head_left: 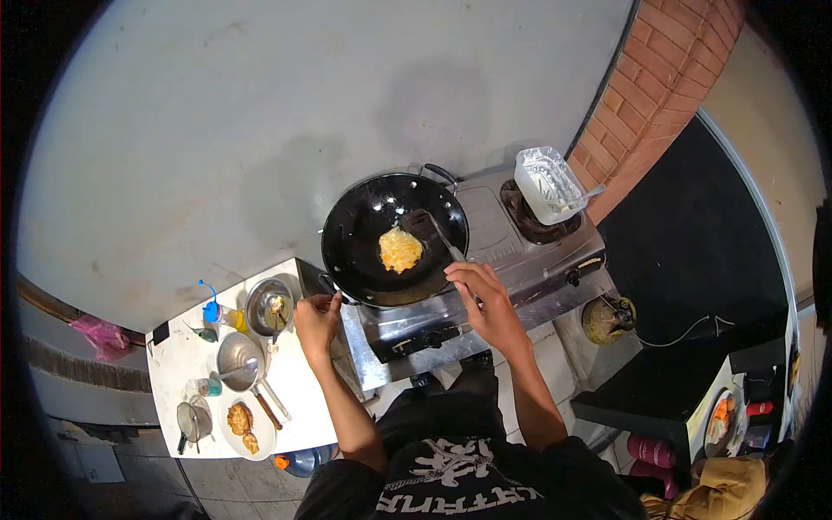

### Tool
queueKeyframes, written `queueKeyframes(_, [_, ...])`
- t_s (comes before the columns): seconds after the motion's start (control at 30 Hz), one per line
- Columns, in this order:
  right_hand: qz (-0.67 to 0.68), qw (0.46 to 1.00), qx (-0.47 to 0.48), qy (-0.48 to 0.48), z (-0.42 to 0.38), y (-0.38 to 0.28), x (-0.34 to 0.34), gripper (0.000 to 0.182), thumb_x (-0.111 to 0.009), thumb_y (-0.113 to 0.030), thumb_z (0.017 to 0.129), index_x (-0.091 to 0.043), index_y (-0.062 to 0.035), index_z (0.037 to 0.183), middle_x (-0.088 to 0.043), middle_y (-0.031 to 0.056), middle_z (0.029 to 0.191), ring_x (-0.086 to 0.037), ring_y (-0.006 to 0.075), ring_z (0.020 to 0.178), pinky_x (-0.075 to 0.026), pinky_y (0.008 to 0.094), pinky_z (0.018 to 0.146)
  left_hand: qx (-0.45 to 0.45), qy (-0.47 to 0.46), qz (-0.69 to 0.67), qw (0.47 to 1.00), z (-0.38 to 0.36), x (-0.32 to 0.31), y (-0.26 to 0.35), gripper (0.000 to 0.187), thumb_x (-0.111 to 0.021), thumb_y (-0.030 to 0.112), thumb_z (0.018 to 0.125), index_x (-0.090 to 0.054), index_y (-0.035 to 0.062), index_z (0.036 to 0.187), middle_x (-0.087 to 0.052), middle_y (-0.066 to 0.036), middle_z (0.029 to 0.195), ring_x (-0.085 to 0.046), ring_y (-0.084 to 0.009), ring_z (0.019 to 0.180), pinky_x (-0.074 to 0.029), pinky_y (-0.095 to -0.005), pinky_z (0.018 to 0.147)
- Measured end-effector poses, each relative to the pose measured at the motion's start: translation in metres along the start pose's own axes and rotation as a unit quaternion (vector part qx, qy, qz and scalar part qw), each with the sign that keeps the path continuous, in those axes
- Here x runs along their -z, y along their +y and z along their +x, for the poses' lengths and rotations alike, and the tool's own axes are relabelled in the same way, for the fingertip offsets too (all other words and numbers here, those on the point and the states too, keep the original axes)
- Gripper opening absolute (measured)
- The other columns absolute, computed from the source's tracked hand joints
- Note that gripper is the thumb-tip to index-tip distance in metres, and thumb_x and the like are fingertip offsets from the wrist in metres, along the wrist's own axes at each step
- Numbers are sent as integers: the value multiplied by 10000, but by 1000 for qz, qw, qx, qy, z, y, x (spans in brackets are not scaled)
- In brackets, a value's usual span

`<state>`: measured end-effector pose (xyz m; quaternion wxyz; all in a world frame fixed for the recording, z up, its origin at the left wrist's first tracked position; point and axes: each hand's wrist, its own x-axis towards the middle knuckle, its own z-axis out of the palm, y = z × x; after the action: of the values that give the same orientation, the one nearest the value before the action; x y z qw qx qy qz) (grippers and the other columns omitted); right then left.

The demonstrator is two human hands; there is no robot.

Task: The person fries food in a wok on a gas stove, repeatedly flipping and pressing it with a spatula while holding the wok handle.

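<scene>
A black wok [355, 204] sits on the left burner of the stove, with a golden egg fritter [400, 250] frying in it. My right hand [485, 299] is closed round the handle of a spatula [445, 237], whose dark slotted blade rests in the wok just right of and above the fritter. My left hand [318, 324] is closed at the wok's near-left side handle [327, 282], thumb and fingers pressed together there; part of the handle is hidden by the fingers.
A clear plastic tub [548, 184] with a spoon stands over the right burner of the stove [485, 227]. On the white table [299, 416] are a steel bowl [269, 305], a saucepan [240, 360], an oil bottle [232, 319], a strainer [194, 419] and a plate [263, 426] of fried pieces. A gas cylinder [602, 322] stands lower right.
</scene>
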<state>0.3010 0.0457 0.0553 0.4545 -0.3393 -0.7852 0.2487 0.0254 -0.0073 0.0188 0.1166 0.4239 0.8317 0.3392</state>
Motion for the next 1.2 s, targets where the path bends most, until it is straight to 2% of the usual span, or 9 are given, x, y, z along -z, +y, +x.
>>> queueKeyframes(0.33, [-5, 999, 31, -33, -4, -4, -3, 226, -537, 114, 802, -574, 28, 1007, -600, 131, 1108, -564, 315, 944, -428, 377, 852, -6, -22, -17, 1000, 4, -6, -12, 288, -759, 239, 760, -701, -41, 803, -662, -159, 663, -654, -254, 600, -497, -341, 610])
queueKeyframes(0.4, [-8, 998, 23, -58, -3, 2, -6, 341, -536, 125, 785, -544, 7, 1105, -571, 133, 1161, -536, 347, 948, -425, 387, 865, -5, -19, -21, 1000, 6, -5, -14, 289, -758, 239, 761, -701, -42, 800, -662, -157, 662, -654, -250, 597, -496, -338, 606])
queueKeyframes(0.7, [-20, 997, 72, -23, 31, -24, 14, 345, -553, 146, 747, -554, 33, 1074, -578, 163, 1118, -557, 340, 918, -458, 378, 798, -28, -27, -56, 998, 7, -8, -24, 306, -767, 251, 761, -699, -47, 772, -651, -144, 621, -636, -208, 549, -488, -319, 571])
queueKeyframes(0.77, [5, 999, 36, 8, 26, -16, 10, 290, -515, 131, 797, -596, -1, 1043, -610, 115, 1098, -590, 199, 827, -447, 257, 574, -33, -36, -69, 996, 3, -10, -25, 304, -765, 248, 767, -695, -48, 765, -644, -135, 608, -622, -193, 537, -481, -308, 559])
queueKeyframes(0.87, [5, 1000, 9, -2, 14, 8, -4, 291, -513, 126, 811, -600, -5, 1056, -609, 103, 1087, -590, 160, 780, -419, 226, 500, -42, -33, -89, 995, 5, -6, -23, 302, -762, 243, 776, -689, -49, 756, -634, -120, 590, -602, -169, 518, -470, -293, 542])
queueKeyframes(0.9, [8, 1000, 13, -4, 14, 7, -5, 291, -513, 126, 811, -600, -5, 1056, -609, 103, 1087, -590, 160, 780, -419, 226, 500, -46, -31, -94, 994, 6, -4, -24, 301, -761, 241, 779, -687, -49, 752, -631, -116, 584, -595, -161, 512, -466, -288, 536])
queueKeyframes(0.97, [21, 999, -36, -19, 15, 4, -5, 264, -539, 112, 792, -578, 40, 1043, -598, 164, 1064, -598, 318, 928, -480, 358, 791, -39, -32, -97, 994, 5, -2, -26, 302, -759, 244, 781, -686, -48, 755, -628, -114, 582, -593, -160, 510, -463, -289, 533])
queueKeyframes(1.17, [53, 996, -32, 72, 43, -3, -4, 177, -527, 69, 841, -609, 34, 993, -620, 163, 958, -626, 294, 854, -483, 324, 753, -57, -24, -100, 993, 6, 0, -26, 287, -761, 235, 779, -681, -40, 760, -599, -104, 561, -551, -147, 490, -440, -293, 515])
queueKeyframes(1.2, [55, 993, -28, 102, 44, 5, -7, 195, -522, 71, 844, -646, 31, 989, -632, 132, 900, -622, 212, 768, -481, 287, 685, -70, -31, -105, 992, 6, 1, -26, 276, -765, 224, 773, -680, -39, 771, -585, -94, 553, -532, -140, 486, -430, -290, 509])
